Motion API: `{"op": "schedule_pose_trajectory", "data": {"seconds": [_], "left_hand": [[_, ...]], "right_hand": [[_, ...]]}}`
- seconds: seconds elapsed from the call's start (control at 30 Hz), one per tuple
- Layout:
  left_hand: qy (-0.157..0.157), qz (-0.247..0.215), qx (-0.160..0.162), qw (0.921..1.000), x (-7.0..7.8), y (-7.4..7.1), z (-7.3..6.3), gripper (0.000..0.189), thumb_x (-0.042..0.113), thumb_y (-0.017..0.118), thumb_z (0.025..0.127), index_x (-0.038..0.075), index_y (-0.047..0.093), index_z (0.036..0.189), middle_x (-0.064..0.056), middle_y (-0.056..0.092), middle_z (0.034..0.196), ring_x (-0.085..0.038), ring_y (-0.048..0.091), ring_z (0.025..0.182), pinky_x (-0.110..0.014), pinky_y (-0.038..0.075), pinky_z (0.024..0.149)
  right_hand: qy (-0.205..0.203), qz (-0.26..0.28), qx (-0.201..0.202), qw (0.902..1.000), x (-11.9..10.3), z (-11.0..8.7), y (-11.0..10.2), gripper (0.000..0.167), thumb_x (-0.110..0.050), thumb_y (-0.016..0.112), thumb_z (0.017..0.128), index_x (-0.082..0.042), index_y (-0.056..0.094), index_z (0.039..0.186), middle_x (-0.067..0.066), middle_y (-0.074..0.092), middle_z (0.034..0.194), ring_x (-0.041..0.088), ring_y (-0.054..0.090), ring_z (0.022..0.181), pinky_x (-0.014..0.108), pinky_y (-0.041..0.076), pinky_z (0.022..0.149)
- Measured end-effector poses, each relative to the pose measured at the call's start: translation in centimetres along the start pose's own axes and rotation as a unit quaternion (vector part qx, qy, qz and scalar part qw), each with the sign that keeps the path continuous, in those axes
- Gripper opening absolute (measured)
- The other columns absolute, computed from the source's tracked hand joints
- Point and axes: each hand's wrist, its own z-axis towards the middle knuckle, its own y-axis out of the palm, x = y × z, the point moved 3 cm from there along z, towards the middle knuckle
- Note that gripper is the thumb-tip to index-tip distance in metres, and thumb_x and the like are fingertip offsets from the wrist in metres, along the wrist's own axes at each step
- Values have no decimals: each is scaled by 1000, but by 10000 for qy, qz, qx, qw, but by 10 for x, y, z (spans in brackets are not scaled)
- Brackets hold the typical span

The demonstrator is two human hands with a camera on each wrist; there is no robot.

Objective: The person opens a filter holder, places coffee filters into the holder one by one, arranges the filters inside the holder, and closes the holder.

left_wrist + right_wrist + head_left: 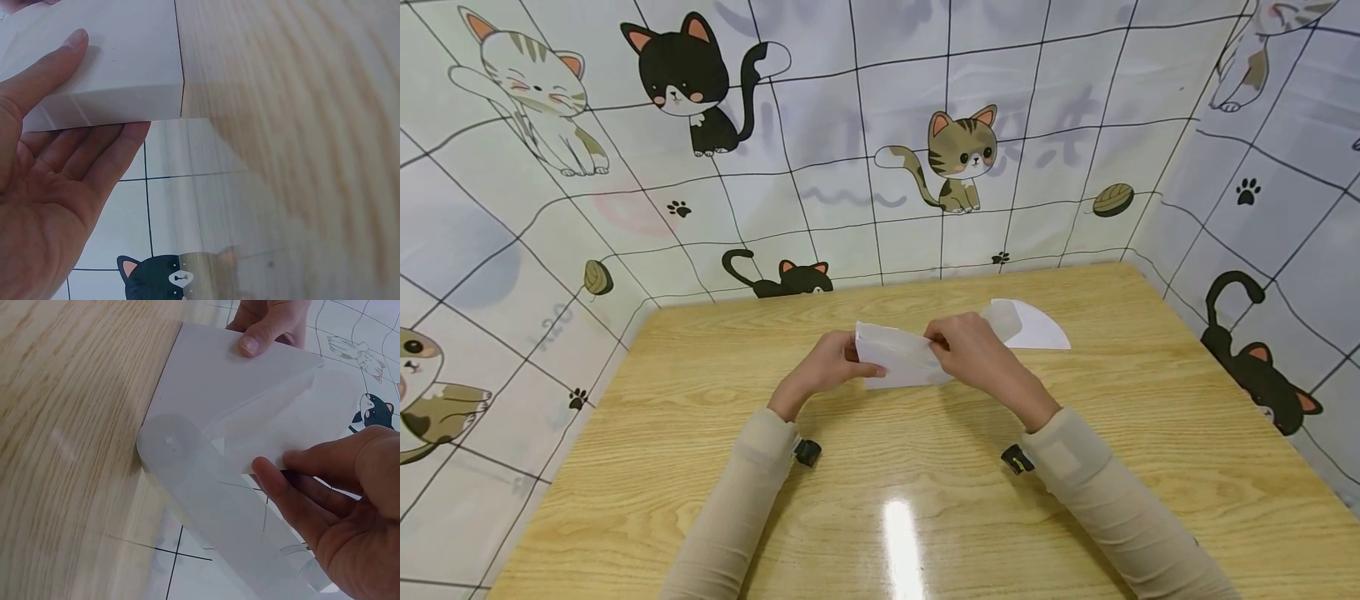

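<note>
A flat white box (898,367) stands on its long edge on the table. My left hand (835,362) grips its left end; in the left wrist view the thumb (59,69) lies on the broad face and the fingers reach behind the narrow side. At the box's right end my right hand (973,354) pinches a thin, whitish sheet (294,419) between thumb and fingertips. In the right wrist view this sheet stands away from the box's face along a slanting edge. A pale strip with a rounded end (181,450) overlaps the box's lower corner there.
Behind the right hand lies a white fan-shaped piece (1037,327) with a greyish rounded patch (1003,321) beside it. A wood-grain table (880,467) spreads under both arms. Cat-patterned cloth walls (820,192) close off the back and sides.
</note>
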Motion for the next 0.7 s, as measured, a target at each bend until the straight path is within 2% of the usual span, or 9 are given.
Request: {"op": "schedule_pose_trajectory", "data": {"seconds": [0.13,0.27,0.47,0.7], "left_hand": [[-15,-11,8,10000,1,0,0,41,16,84,89,7,70,126,-13,77,118,-20,77,96,-31,60,79],[-65,2,24,10000,3,1,-1,42,15,83,89,4,69,128,-16,76,120,-22,77,97,-31,59,79],[-51,-5,24,10000,3,1,-1,44,11,82,89,2,67,130,-19,75,121,-25,77,97,-32,60,79],[-48,24,46,10000,2,1,-1,41,15,84,88,6,70,125,-14,77,117,-21,77,95,-30,59,79]], "right_hand": [[13,-24,-45,10000,1,-1,1,13,-1,69,95,-1,81,99,13,80,92,20,73,75,34,59,66],[-44,15,-35,10000,2,-1,2,13,-1,70,94,-3,82,96,11,80,91,18,72,74,33,58,65],[-148,68,47,9999,3,-1,3,14,2,69,94,-6,80,91,8,78,84,12,65,65,30,53,62],[-95,32,-1,9999,4,0,6,19,6,64,94,-7,78,88,5,72,76,12,53,61,26,42,58]]}}
